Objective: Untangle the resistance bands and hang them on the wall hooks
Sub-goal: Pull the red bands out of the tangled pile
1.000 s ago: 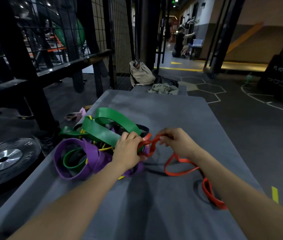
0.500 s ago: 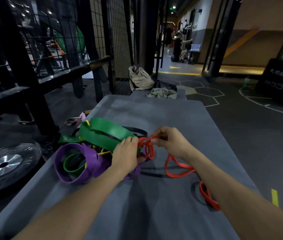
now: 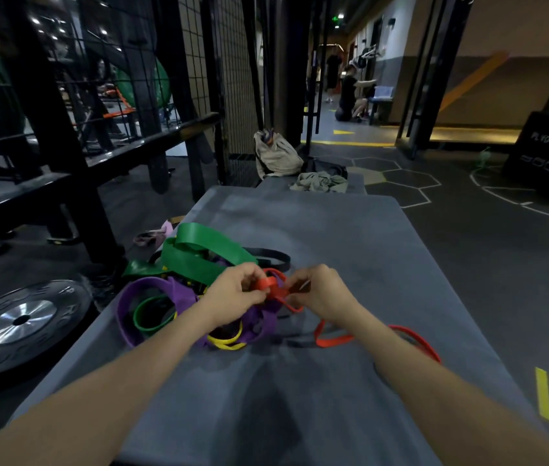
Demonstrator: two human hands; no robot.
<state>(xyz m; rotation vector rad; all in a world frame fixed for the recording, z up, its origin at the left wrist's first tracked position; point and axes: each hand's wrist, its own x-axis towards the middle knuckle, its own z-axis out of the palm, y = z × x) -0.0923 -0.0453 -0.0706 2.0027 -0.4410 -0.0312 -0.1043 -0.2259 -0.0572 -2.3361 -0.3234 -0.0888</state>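
Note:
A tangled pile of resistance bands lies on a grey mat (image 3: 350, 237): a wide green band (image 3: 205, 250), a purple band (image 3: 131, 301), a thin green band (image 3: 145, 322), a yellow band (image 3: 229, 343) and a black band (image 3: 273, 257). A red band (image 3: 333, 341) trails from the pile to the right, partly under my right forearm. My left hand (image 3: 236, 294) and my right hand (image 3: 320, 290) both pinch a knotted part of the red band (image 3: 271, 285) at the pile's right edge. No wall hooks are visible.
A black weight plate (image 3: 21, 324) lies on the floor at left beside a black steel rack (image 3: 64, 156). A beige bag (image 3: 276, 156) and crumpled cloth (image 3: 320, 181) sit beyond the mat. A black plyo box (image 3: 548, 159) stands far right. People are in the far corridor.
My two hands have come closer together on the red band's knot. The red loop between them is smaller and more bunched. The pile has barely shifted.

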